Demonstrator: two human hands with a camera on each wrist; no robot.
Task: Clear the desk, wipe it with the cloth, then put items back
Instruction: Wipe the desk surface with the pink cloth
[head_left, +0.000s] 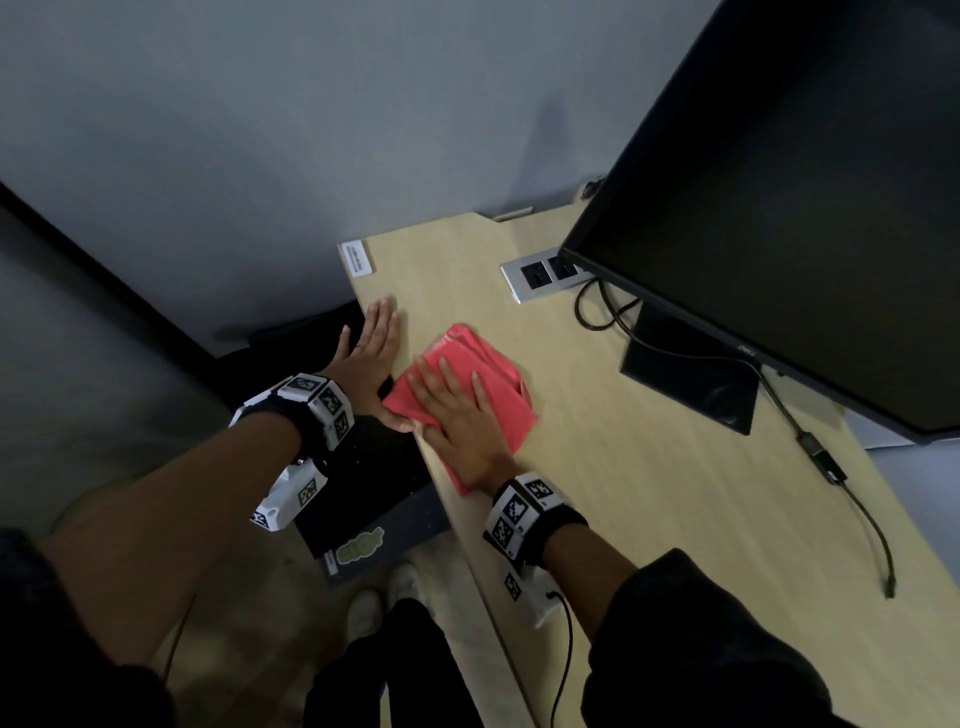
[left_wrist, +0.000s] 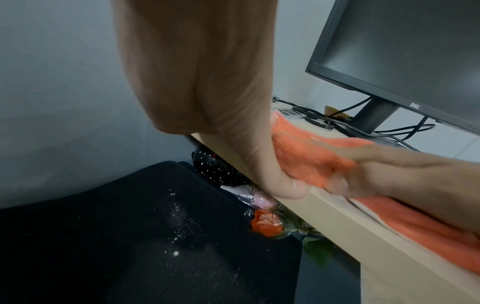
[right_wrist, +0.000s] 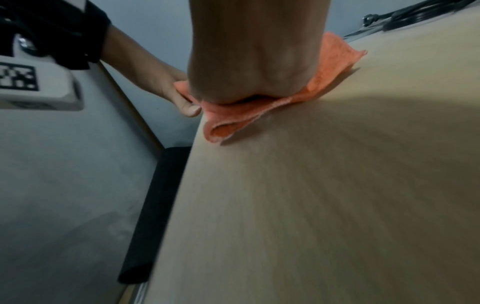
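Note:
A folded red-orange cloth (head_left: 467, 348) (left_wrist: 306, 156) (right_wrist: 233, 119) lies on the light wooden desk (head_left: 649, 493) (right_wrist: 311, 185) near its left edge. My right hand (head_left: 462, 421) (left_wrist: 402, 164) (right_wrist: 254, 61) presses flat on the cloth with straight, spread fingers. Along the desk's left edge is my left hand (head_left: 371, 348) (left_wrist: 207, 82) (right_wrist: 155, 82), fingers straight and palm against the edge (left_wrist: 337, 216). Its thumb touches the cloth's near corner. The wrist views are blurred around the cloth.
A black monitor (head_left: 779, 208) (left_wrist: 402, 51) stands at the desk's right, with cables, a socket panel (head_left: 537, 278) and an adapter lead (head_left: 826, 462). Below the left edge is a black seat (left_wrist: 130, 236) with white specks, wrapped roses (left_wrist: 266, 224) and a black dotted item (left_wrist: 215, 170).

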